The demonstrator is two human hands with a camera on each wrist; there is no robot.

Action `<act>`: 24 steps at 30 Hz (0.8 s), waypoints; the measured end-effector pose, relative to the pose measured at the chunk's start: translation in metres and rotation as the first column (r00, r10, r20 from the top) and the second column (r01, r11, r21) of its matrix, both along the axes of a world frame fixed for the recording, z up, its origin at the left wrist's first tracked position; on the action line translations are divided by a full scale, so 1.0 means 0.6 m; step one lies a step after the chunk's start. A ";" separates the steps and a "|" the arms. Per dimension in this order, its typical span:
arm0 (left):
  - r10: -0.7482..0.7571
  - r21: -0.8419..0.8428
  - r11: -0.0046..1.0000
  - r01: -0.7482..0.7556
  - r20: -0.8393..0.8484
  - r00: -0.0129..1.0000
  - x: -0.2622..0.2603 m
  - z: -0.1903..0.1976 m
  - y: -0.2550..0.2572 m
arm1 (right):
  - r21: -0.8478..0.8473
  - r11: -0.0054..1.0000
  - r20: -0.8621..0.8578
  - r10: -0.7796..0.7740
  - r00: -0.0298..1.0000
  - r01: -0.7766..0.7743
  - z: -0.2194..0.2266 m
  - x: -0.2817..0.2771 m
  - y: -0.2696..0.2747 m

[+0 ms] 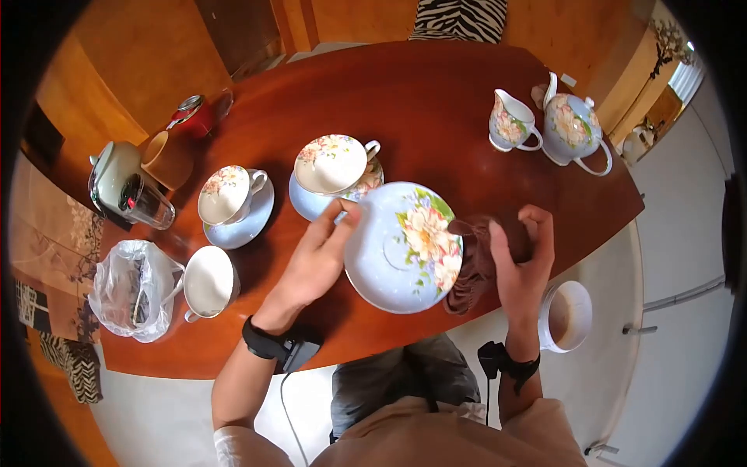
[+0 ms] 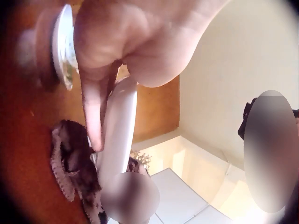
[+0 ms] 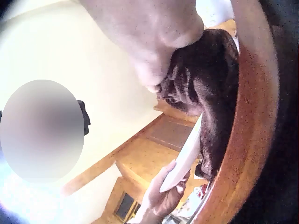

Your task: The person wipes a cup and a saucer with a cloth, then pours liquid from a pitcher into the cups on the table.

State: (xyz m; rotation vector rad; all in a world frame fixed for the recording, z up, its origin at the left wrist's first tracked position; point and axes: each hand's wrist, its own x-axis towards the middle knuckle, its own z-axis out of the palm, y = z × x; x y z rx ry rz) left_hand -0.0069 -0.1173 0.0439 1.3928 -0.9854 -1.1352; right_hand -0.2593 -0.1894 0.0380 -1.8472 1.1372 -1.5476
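Observation:
My left hand (image 1: 311, 261) pinches the left rim of a pale blue floral saucer (image 1: 377, 268), tilted above the table's near edge. In the left wrist view the saucer (image 2: 119, 126) appears edge-on, thumb on one side and fingers on the other. A dark brown cloth (image 1: 476, 268) is held by my right hand (image 1: 523, 268), bunched against its palm and fingers. The cloth (image 3: 205, 79) hangs down close to the saucer's right rim. Just beyond the saucer, a floral teacup (image 1: 331, 167) stands on stacked saucers (image 1: 307, 198).
Left on the wooden table (image 1: 405, 101) are a cup on a saucer (image 1: 226, 194), a plain-sided cup (image 1: 210, 280), a plastic bag (image 1: 136, 292) and a glass (image 1: 152, 206). A creamer (image 1: 510, 124) and teapot (image 1: 572, 128) stand far right. A white bin (image 1: 572, 311) sits below the right edge.

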 end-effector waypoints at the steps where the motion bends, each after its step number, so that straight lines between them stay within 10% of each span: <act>1: -0.015 -0.016 1.000 0.014 -0.053 0.998 -0.006 -0.002 -0.001 | -0.055 0.998 -0.102 -0.019 0.995 0.013 0.010 0.010 -0.003; 8: -0.096 -0.123 0.988 0.091 -0.030 0.995 -0.002 -0.041 -0.001 | -0.102 0.971 -0.508 0.137 0.850 -0.217 0.013 0.108 -0.001; 17: 0.005 -0.148 0.989 0.011 0.111 0.994 0.001 -0.057 -0.005 | 0.047 0.742 -0.551 0.578 0.602 -0.669 0.012 0.091 0.039; 24: 0.000 -0.088 0.996 0.012 0.137 0.991 -0.005 -0.050 -0.003 | 0.049 0.798 -0.685 0.464 0.562 -0.600 0.008 0.031 0.030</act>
